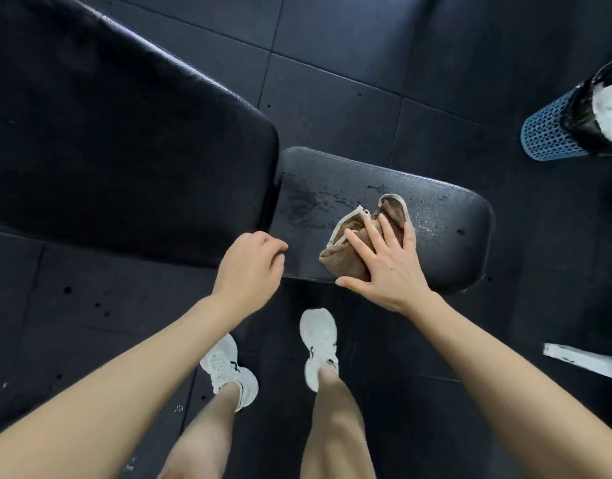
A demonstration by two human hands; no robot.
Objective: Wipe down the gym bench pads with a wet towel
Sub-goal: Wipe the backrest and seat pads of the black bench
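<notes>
Towel [363, 236], brown and bunched, lies on the seat pad [453, 236] under the flat, spread right hand [384, 267]. Left hand [251, 267] is curled at the pad's corner; whether it grips, I cannot tell. Seat wiping seems underway; next probably needs pressed strokes toward the back pad [107, 133].

Blue mesh bin [546, 133] stands on dark floor tiles [332, 98].

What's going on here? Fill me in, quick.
A person stands at a gym bench. The right hand presses flat on a brown towel lying on the seat pad. Wet streaks show on that pad left of the towel. The left hand, fingers curled, sits at the pad's near edge; whether it grips is unclear. The back pad lies to the left.
</notes>
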